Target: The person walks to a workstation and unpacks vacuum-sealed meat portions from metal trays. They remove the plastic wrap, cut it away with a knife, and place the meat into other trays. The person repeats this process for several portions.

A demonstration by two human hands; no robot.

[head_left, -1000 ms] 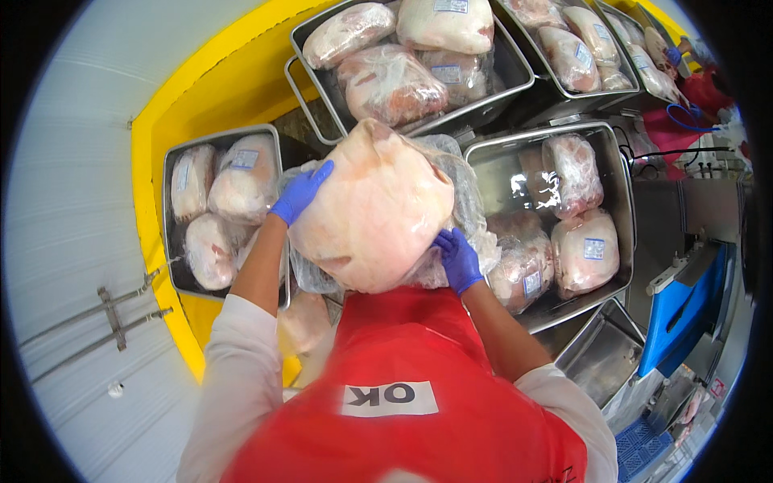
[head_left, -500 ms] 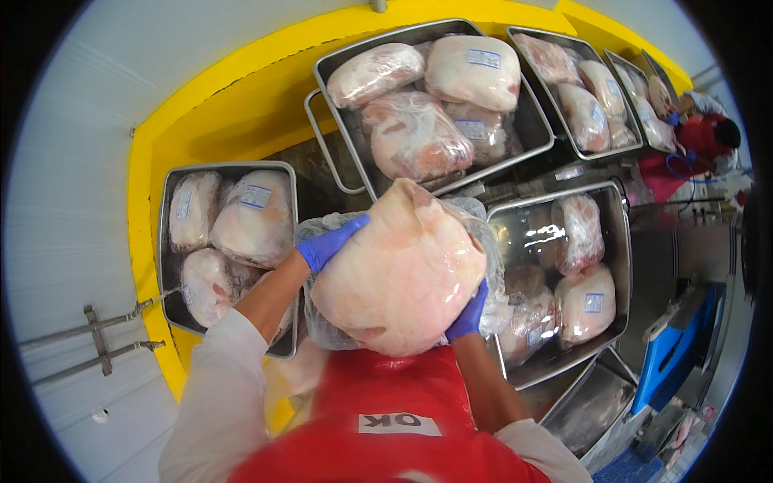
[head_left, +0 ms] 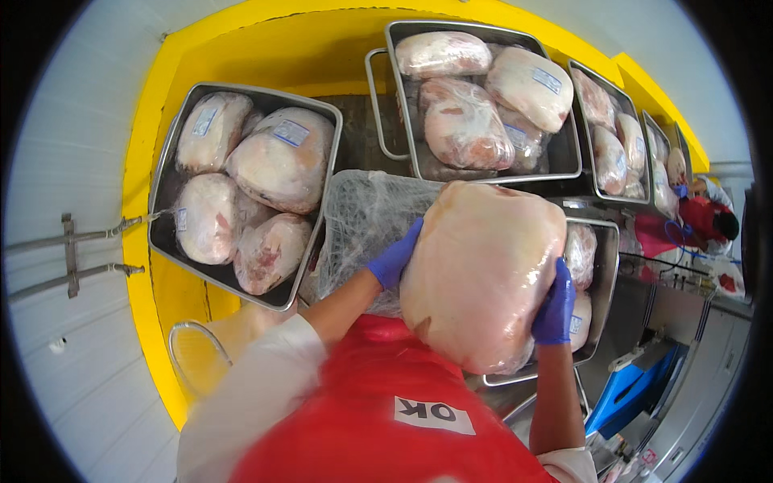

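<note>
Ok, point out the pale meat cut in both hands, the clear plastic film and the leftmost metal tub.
Pale meat cut (head_left: 483, 274): head view, middle of its upper face.
Clear plastic film (head_left: 373, 213): head view, its creased surface.
Leftmost metal tub (head_left: 270, 96): head view, its far rim.

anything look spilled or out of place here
Nothing clearly stands out. Wrapped meat pieces lie in metal bins; the left hand and right hand hold a large pale meat piece. Plastic film beside it is merely wrinkled.
</note>
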